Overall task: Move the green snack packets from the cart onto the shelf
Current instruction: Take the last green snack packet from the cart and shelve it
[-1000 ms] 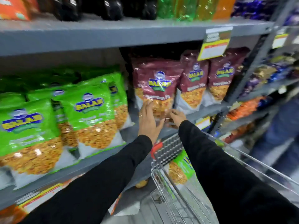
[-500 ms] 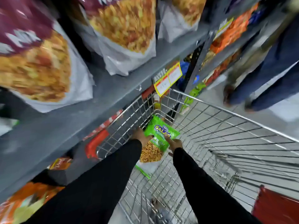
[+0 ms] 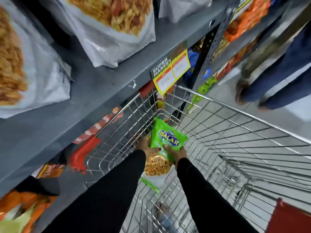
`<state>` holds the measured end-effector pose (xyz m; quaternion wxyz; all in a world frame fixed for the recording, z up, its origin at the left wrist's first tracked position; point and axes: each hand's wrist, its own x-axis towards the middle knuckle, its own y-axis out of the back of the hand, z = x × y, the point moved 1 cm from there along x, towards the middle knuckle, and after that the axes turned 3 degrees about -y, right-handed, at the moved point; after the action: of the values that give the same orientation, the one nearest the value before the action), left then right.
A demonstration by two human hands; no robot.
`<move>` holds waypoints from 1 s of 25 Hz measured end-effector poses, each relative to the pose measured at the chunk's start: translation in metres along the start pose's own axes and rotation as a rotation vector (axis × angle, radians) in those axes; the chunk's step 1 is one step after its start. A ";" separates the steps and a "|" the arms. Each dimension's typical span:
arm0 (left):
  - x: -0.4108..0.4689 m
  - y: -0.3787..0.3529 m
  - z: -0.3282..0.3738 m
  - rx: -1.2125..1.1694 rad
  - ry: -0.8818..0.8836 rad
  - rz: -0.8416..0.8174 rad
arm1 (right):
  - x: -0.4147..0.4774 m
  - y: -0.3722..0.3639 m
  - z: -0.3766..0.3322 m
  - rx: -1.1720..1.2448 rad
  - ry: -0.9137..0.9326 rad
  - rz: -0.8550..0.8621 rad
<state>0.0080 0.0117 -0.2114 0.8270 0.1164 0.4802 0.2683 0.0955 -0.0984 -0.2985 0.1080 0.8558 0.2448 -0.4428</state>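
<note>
A green snack packet (image 3: 166, 140) with a blue and yellow logo stands inside the wire cart (image 3: 235, 132), near its left wall. My left hand (image 3: 145, 146) grips the packet's left edge and my right hand (image 3: 176, 153) grips its right side. Both black sleeves reach down into the cart. The packet's clear lower part shows yellow snack pieces. The grey shelf (image 3: 94, 91) runs along the left, just above the cart's rim.
Large white-bottomed snack bags (image 3: 116, 31) stand on the grey shelf. A yellow price tag (image 3: 171, 73) hangs from the shelf edge over the cart. Another person's legs in blue trousers (image 3: 277, 78) stand in the aisle at the right. Orange packs fill lower shelves.
One second ago my hands were up at the shelf by the maroon bags. They dropped into the cart and took hold of the green packet, which now sits slightly higher.
</note>
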 end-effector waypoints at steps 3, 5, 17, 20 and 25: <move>-0.013 -0.004 0.002 -0.100 -0.017 -0.091 | -0.025 0.009 -0.003 -0.069 0.008 -0.044; -0.016 -0.002 0.011 -0.126 -0.099 -0.222 | -0.046 0.018 -0.015 -0.132 0.021 -0.071; -0.221 0.128 0.062 -0.381 -0.477 0.077 | -0.241 -0.020 -0.174 -0.344 0.488 -0.237; -0.270 0.174 0.063 -0.348 -0.572 0.289 | -0.312 -0.058 -0.207 -0.411 0.619 -0.244; -0.331 0.260 0.027 -0.362 -0.606 0.586 | -0.405 -0.155 -0.225 -0.530 0.832 -0.343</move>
<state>-0.1855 0.0453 0.1616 0.8264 0.1740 0.1088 0.5244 -0.0235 -0.0064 0.1663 0.1406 0.8502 0.5074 0.0005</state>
